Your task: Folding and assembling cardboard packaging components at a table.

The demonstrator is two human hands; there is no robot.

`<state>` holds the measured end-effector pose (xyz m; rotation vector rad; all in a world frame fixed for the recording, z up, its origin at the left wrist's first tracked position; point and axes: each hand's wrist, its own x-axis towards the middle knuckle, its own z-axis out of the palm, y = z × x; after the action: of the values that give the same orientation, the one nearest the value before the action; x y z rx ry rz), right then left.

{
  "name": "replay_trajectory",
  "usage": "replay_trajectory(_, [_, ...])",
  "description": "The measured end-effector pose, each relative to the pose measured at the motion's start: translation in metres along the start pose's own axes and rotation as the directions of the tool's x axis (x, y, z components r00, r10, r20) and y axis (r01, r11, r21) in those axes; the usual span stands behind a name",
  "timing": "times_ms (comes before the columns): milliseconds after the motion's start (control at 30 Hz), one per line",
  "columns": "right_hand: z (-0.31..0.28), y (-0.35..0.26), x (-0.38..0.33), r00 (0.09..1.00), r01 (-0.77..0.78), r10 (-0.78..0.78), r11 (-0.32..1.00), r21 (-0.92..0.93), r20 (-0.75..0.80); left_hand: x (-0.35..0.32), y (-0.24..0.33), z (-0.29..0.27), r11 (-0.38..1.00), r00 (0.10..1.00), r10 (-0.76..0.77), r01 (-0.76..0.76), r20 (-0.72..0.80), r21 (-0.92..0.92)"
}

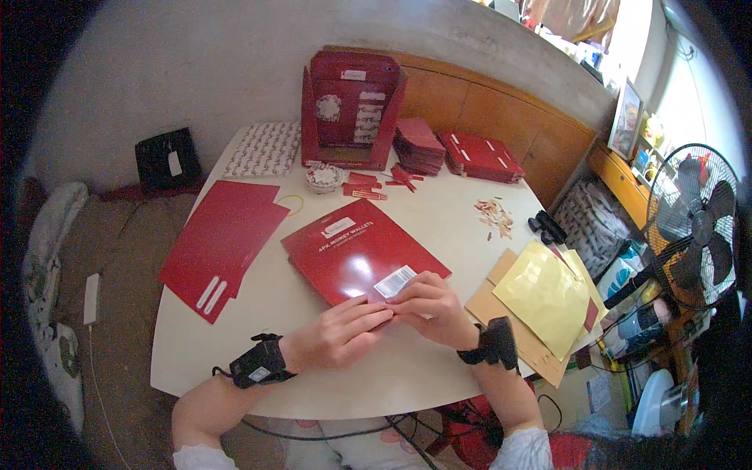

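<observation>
A flat red card pack (356,251) with a white barcode label lies in the middle of the table, turned at an angle. My left hand (341,332) is closed at its near corner, with the fingers pressed together along the edge. Right beside it, my right hand (432,310) pinches the same corner just below the barcode. The fingertips of both hands almost meet there, and they hide that corner. Both wrists wear black straps.
Left on the white table (235,368) lie large red card sheets (223,235). Behind stand a red display box (352,110), a tape roll (323,178) and red stacks (478,155). To the right are paper scraps (493,218), yellow sheets (542,294) and a fan (697,223).
</observation>
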<state>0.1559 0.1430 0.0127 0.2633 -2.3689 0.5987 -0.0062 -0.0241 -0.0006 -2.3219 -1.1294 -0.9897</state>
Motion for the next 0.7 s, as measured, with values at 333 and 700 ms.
replay_trajectory(333, [-0.013, -0.002, 0.000, 0.994, -0.017, 0.025, 0.997, -0.073, 0.108, 0.001, 0.007, 0.000, 0.905, 0.892, -0.421, 0.426, 0.163, 0.004])
replay_trajectory(700, [-0.015, 0.008, -0.007, 0.949, -0.124, 0.204, 0.941, -0.314, 0.238, -0.004, 0.009, 0.000, 0.872, 0.786, -0.484, 0.395, 0.385, 0.290])
